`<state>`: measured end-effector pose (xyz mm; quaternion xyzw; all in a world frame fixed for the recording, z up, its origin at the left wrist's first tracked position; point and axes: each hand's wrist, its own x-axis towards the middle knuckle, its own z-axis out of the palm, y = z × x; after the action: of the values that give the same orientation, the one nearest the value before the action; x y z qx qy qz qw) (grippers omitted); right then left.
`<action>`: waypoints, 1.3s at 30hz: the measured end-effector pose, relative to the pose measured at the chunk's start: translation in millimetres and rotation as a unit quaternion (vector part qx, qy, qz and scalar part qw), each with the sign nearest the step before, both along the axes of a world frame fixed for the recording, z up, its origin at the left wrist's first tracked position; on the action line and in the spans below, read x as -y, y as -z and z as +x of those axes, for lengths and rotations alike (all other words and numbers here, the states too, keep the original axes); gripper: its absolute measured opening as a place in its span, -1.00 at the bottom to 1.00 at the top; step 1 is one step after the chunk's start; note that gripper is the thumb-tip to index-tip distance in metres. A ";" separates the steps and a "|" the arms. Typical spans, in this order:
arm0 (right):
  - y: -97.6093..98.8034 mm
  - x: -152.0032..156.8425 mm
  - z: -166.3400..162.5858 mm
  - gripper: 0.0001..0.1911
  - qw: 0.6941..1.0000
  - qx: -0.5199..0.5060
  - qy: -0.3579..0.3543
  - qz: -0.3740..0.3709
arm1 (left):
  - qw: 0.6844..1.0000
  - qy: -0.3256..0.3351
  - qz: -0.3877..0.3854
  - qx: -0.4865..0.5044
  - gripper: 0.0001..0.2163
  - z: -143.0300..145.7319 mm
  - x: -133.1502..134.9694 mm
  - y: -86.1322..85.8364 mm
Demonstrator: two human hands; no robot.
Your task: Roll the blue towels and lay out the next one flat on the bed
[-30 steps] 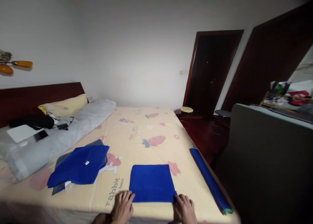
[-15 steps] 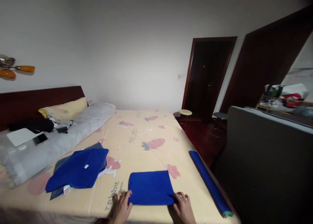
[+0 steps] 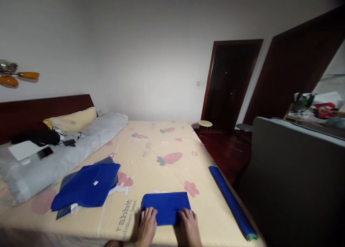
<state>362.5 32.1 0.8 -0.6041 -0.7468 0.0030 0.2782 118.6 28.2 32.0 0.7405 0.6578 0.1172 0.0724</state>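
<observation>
A folded blue cloth [image 3: 166,205] lies flat near the front edge of the bed, roughly rectangular. My left hand [image 3: 147,222] is on its left near part, fingers curled and closed on the fabric. Over the right near part, my right hand [image 3: 189,223] has its fingers bent and gripping the cloth in the same way. The fingertips press into the fabric, and the thumbs are mostly hidden. To the left, a loose pile of blue cloths [image 3: 88,186] with white tags is apart from both hands.
A rolled blue cloth [image 3: 233,204] lies along the bed's right edge. A grey bolster [image 3: 67,161] on the left carries a phone [image 3: 45,152], a white flat object [image 3: 24,150] and a black bag [image 3: 35,136]. A dark grey panel [image 3: 293,182] stands beyond the right edge.
Both hands have moved inward from the near corners onto the blue cloth. Its far edge now sits slightly closer to me. The pile and the roll stay where they were.
</observation>
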 end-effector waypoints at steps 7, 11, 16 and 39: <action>-11.7 9.8 -48.0 -0.57 0.994 0.006 -0.065 -0.091 | 0.993 0.067 -0.098 0.008 -0.45 38.1 1.2 28.2; 10.4 8.2 -13.0 -0.48 0.994 0.040 -0.038 -0.097 | 0.997 0.044 -0.071 -0.003 -0.44 3.8 3.0 31.2; 38.4 8.7 36.7 -0.49 0.995 0.065 0.007 -0.069 | 0.999 0.011 0.002 -0.035 -0.46 -51.2 9.0 29.2; -24.5 -6.4 21.4 -0.51 0.994 0.049 0.067 -0.076 | 0.997 -0.068 0.019 -0.014 -0.57 -43.0 2.7 -10.5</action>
<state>383.9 38.5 25.3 -0.6716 -0.7150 0.0116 0.1940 75.6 25.5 42.5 0.6967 0.7053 0.1242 0.0413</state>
